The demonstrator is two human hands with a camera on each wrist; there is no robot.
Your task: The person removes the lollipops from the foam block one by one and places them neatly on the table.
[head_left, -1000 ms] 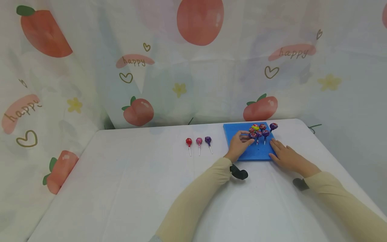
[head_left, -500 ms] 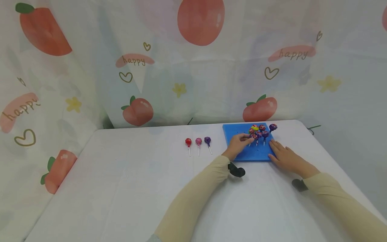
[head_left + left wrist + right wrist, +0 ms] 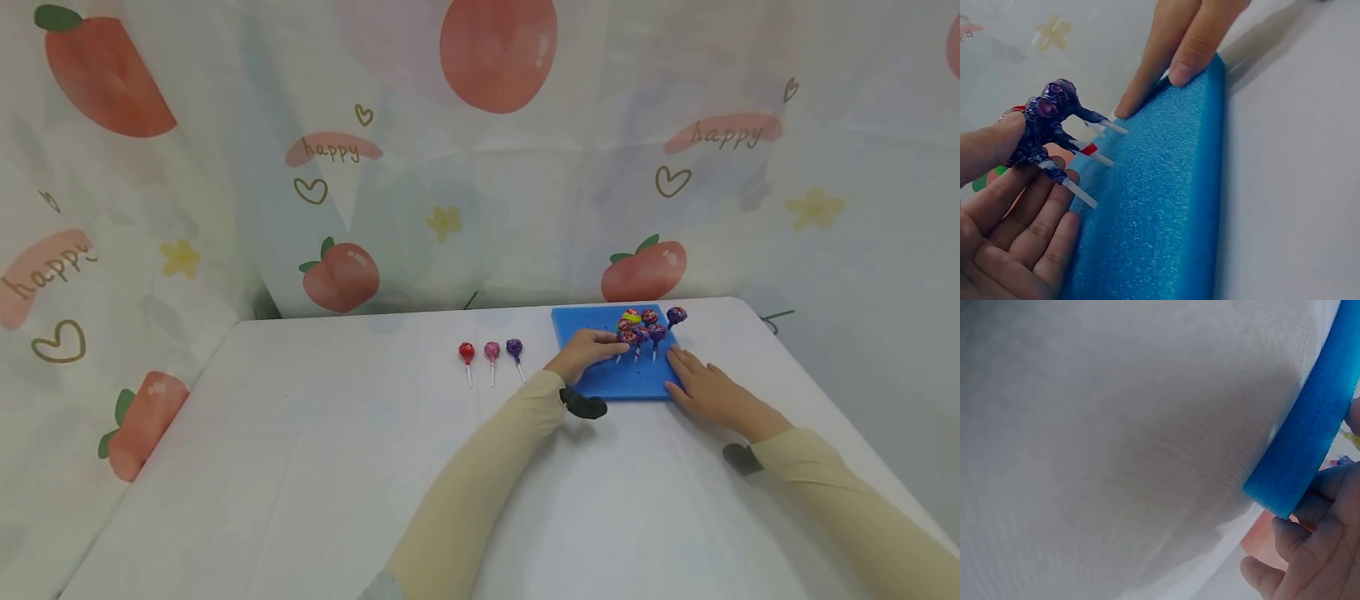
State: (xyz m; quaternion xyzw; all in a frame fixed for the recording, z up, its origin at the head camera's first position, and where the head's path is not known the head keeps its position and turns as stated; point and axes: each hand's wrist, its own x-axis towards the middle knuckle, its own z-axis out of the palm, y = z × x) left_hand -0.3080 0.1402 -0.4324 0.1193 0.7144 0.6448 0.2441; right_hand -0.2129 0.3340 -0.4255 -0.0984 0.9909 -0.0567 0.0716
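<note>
A blue foam board (image 3: 637, 385) lies at the back right, with several wrapped lollipops standing in it on their sticks. In the head view my left hand (image 3: 587, 353) is at the board's left part, its thumb and fingers pinching the head of a front lollipop (image 3: 627, 337). The left wrist view shows the thumb (image 3: 994, 147) against the dark purple wrapper (image 3: 1038, 156), the other fingers behind and below it. That lollipop's white stick (image 3: 1080, 194) meets the foam at a slant. My right hand (image 3: 708, 386) rests on the board's right edge, fingers extended.
Left of the board, a red lollipop (image 3: 467, 352), a pink lollipop (image 3: 492, 351) and a purple lollipop (image 3: 514, 347) lie in a row on the white tabletop (image 3: 360, 450). A purple lollipop (image 3: 677, 315) leans outward at the board's back right corner. A printed curtain (image 3: 525, 208) hangs behind.
My left hand has drawn slightly left and its fingers have come lower, closing in around the front lollipop's head. My right hand stays on the board's edge.
</note>
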